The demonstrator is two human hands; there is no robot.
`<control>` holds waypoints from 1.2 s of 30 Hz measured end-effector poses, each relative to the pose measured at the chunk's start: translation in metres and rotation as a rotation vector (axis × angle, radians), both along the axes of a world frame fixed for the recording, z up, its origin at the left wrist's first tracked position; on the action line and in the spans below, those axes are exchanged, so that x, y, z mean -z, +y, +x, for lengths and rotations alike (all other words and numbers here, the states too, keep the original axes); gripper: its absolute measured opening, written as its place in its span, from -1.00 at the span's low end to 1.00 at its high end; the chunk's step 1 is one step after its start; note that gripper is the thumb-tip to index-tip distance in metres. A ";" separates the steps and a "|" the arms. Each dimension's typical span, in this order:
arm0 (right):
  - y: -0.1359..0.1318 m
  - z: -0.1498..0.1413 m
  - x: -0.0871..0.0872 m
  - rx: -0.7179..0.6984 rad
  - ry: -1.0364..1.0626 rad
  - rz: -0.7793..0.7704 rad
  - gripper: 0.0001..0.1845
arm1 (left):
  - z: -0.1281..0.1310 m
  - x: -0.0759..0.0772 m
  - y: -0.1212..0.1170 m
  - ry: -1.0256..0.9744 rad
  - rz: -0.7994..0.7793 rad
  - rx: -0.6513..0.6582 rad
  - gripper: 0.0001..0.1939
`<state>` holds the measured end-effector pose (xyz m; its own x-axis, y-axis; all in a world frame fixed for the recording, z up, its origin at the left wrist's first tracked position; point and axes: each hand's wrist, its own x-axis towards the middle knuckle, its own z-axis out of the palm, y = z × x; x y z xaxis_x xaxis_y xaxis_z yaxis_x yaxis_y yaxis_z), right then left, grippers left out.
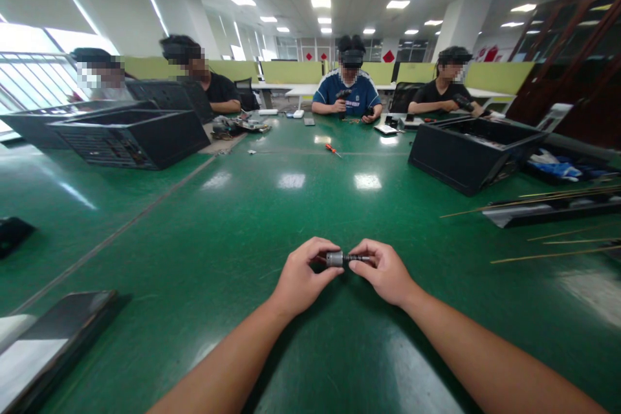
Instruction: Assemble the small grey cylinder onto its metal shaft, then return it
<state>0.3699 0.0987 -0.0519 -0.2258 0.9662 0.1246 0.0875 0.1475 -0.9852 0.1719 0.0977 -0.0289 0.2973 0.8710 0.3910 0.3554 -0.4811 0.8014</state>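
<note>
Between thumb and fingers, my left hand [305,277] grips a short grey metal cylinder [334,259]. A thin, dark, ribbed shaft [346,258] extends from its right end. My right hand [384,272] is closed on that shaft in a pinch, and the shaft's thin pale tip shows past the fingers. The two parts lie in line, held level just above the green tabletop [310,213]. What exact kind of part this is I cannot tell. My fingers cover some of both ends.
An orange-handled screwdriver [332,150] lies further up the table. Black computer cases stand at left [130,136] and right [473,149]. Thin brass-coloured rods [548,200] stick out at right. A dark flat panel [63,323] lies near left. Several people sit opposite, one in a blue shirt [347,94].
</note>
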 end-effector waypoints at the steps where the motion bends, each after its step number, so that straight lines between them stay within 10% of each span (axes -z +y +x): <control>1: 0.000 0.000 0.001 0.000 -0.001 0.002 -0.87 | 0.000 -0.001 0.000 0.002 0.001 -0.005 -0.74; 36: 0.000 0.000 -0.002 0.017 0.135 -0.067 -0.81 | 0.000 0.000 0.000 -0.008 0.075 -0.061 -0.76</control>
<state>0.3698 0.0985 -0.0500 -0.1948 0.9769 0.0875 -0.0449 0.0802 -0.9958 0.1720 0.0981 -0.0288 0.2414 0.8555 0.4581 0.3790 -0.5176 0.7671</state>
